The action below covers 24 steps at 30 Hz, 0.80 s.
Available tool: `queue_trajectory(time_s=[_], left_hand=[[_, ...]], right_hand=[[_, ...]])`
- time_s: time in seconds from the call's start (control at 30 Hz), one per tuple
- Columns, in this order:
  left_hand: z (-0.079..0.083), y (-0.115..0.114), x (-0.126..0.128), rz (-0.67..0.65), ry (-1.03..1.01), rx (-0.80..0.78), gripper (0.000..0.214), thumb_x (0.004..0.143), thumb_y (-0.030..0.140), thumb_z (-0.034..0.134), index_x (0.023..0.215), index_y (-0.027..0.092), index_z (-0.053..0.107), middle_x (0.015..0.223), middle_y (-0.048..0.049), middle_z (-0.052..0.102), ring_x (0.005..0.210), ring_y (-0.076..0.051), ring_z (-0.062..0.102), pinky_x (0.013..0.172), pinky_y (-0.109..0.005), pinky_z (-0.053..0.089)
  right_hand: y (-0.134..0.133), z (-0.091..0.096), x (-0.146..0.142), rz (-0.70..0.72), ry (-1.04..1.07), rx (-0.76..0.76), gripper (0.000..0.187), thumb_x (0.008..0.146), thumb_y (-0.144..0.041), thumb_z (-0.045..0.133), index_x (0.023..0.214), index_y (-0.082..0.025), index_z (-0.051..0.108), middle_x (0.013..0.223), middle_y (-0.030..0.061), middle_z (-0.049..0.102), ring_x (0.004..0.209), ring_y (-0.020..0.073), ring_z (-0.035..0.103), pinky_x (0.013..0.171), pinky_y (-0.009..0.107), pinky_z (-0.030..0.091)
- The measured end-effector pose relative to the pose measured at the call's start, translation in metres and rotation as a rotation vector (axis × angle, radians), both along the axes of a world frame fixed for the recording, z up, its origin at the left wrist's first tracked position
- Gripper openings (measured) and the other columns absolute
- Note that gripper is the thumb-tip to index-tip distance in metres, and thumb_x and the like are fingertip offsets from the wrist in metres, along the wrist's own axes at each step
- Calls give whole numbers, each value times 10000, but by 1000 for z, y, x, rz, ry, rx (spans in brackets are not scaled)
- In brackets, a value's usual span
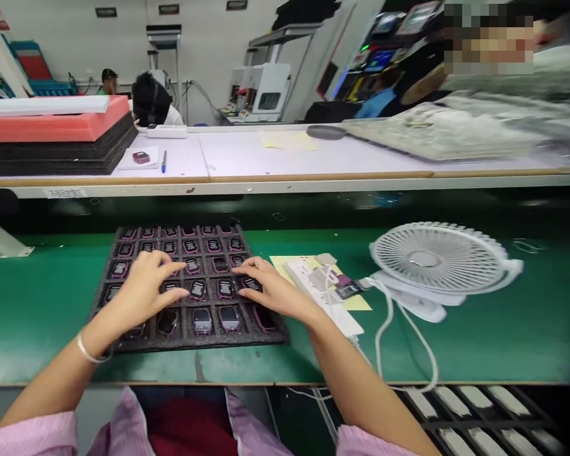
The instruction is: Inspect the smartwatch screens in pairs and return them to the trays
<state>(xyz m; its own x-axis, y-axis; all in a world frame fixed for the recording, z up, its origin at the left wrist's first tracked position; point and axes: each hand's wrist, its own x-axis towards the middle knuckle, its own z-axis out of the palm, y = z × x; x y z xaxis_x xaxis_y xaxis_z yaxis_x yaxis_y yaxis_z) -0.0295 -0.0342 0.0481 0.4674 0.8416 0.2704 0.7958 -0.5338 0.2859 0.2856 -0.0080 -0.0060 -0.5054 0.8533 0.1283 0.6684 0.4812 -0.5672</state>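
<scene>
Obs., head view: 2 bare hands held over a black foam tray on a green workbench. The tray holds small rectangular devices with dark faces, many rimmed in pink, 1 per cell.

Left hand: palm down, fingers spread apart, tips low over the middle columns. Contact with the devices cannot be told; no clamp visible. White bracelet on the wrist.

Right hand: palm down at the tray's right side, fingers slightly apart and angled inward, not clamped on anything visible. Nearest item is the edge device, just beneath the fingertips and ahead of them, away from the body. Right hand is clearly nearer to it than left. Its long axis appears to run across the tray, left to right — foreshortening makes this uncertain.

Beside the tray, to the right: white power strip on yellow paper, then a white desk fan, its cable looping across the bench. Pink sleeves at the lower edge of view.
</scene>
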Motion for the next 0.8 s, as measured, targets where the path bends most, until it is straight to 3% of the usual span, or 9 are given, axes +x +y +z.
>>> queue_trajectory(time_s=[0.1, 0.23, 0.33, 0.4, 0.53, 0.67, 0.73, 0.8], left_hand=[[10, -26, -62, 241, 32, 52, 397, 929, 526, 527, 1053, 205, 726, 986, -97, 635, 955, -282, 548, 901, -440, 449], [-11, -60, -108, 515, 267, -138, 369, 900, 493, 532, 824, 178, 708, 845, -109, 657, 847, -301, 575, 826, -441, 461], [-35, -74, -111, 540, 299, -284, 328, 849, 473, 591, 863, 167, 704, 893, -118, 667, 891, -311, 608, 835, -424, 475], [-47, -78, -107, 554, 281, -294, 330, 838, 463, 591, 911, 160, 700, 941, -124, 658, 919, -309, 616, 833, -412, 483], [-55, -79, -103, 571, 277, -227, 258, 795, 401, 602, 881, 173, 685, 938, -120, 653, 912, -311, 608, 820, -421, 489], [-39, -74, -108, 493, -97, -164, 207, 738, 371, 627, 879, 218, 631, 976, -76, 688, 943, -279, 638, 854, -414, 515], [-22, -67, -104, 434, -388, -161, 240, 735, 378, 652, 916, 227, 605, 991, -60, 701, 938, -249, 662, 845, -384, 540], [1, -56, -91, 369, -653, -209, 286, 730, 373, 690, 951, 222, 589, 927, -47, 699, 874, -220, 673, 773, -342, 559]], right_hand=[[-8, 10, -46, 122, 4, 69, 294, 931, -220, 592, 1219, -199, 645, 1166, 122, 574, 1134, 280, 553, 1012, 466, 451], [-22, 15, -124, 371, -117, 104, 245, 944, -248, 634, 1176, -181, 675, 1078, 114, 617, 1038, 262, 584, 918, 428, 470], [-29, 11, -174, 465, -271, 143, 274, 966, -361, 612, 1105, -146, 707, 1077, 138, 632, 1018, 281, 598, 876, 427, 466], [-33, 6, -198, 474, -365, 185, 383, 968, -448, 583, 1051, -99, 718, 1070, 174, 637, 1026, 316, 595, 874, 452, 463], [-35, 2, -221, 473, -412, 215, 454, 938, -505, 607, 1038, -70, 693, 1085, 198, 632, 1037, 337, 589, 870, 464, 464], [-32, 12, -218, 474, -266, 129, 243, 833, -345, 737, 935, -154, 627, 1048, 128, 634, 957, 287, 602, 805, 403, 470], [-24, 19, -210, 451, -98, 66, 148, 788, -172, 694, 856, -186, 563, 960, 77, 641, 880, 240, 608, 754, 350, 460], [-11, 28, -199, 384, 173, -84, 188, 762, -117, 650, 849, -208, 511, 883, 30, 649, 783, 193, 615, 696, 306, 451]])
